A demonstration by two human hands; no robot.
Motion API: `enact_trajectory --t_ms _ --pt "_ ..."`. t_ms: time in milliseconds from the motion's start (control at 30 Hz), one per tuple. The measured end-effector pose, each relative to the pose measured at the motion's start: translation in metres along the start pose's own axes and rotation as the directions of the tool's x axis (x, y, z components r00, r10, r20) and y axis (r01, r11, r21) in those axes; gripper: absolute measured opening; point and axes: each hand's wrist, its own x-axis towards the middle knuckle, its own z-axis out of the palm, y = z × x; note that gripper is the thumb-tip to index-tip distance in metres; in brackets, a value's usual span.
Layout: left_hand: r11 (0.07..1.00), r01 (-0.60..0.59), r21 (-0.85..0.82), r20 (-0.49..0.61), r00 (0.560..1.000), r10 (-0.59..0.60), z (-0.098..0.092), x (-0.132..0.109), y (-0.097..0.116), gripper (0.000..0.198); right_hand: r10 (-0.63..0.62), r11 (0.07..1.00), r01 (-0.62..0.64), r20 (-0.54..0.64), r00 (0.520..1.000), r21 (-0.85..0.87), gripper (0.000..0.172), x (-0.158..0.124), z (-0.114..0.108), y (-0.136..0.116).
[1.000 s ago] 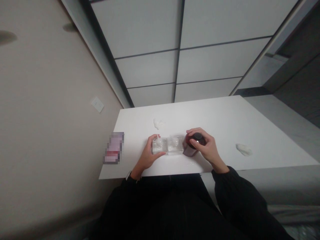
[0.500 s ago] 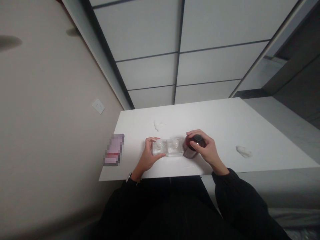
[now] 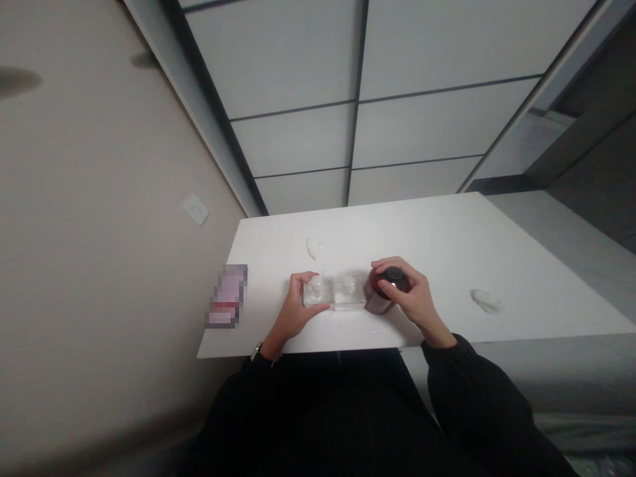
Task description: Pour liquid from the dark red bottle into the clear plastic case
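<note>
Two clear, square containers with round knob-like tops stand side by side on the white table [image 3: 427, 232]. My left hand [image 3: 291, 315] is closed around the left clear container [image 3: 318, 291], fingers behind it and thumb along its front. The right clear container [image 3: 349, 295] stands beside it. To its right is a dark red bottle [image 3: 376, 299] with a black cap [image 3: 394, 273]. My right hand [image 3: 415, 295] grips this bottle near its top, thumb in front and fingers behind. The bottle stands close against the right container; whether they touch, I cannot tell.
A crumpled white tissue [image 3: 314, 248] lies behind the containers, and another white tissue [image 3: 485, 301] lies on the table's right side. A blurred-out pinkish item [image 3: 228, 296] is at the left edge. The wall with a socket [image 3: 196, 210] borders the left; panelled doors [image 3: 303, 139] stand behind.
</note>
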Motion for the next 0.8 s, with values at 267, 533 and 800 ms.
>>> enact_trajectory --t_ms 267,533,800 --pt "0.999 -0.011 0.044 0.014 1.0 0.01 0.0 0.0 -0.001 0.059 -0.01 1.0 0.01 0.005 1.0 0.009 0.017 0.0 0.0 0.0" --pt "0.978 -0.148 0.145 -0.052 0.986 0.157 -0.008 0.0 0.015 0.063 -0.015 1.0 0.015 0.013 1.0 0.027 0.015 0.0 -0.001 0.001" --pt "0.952 -0.188 0.24 -0.154 0.961 0.229 -0.019 0.014 0.054 0.048 -0.021 0.999 0.021 0.008 1.0 0.04 0.017 -0.001 0.0 0.005"
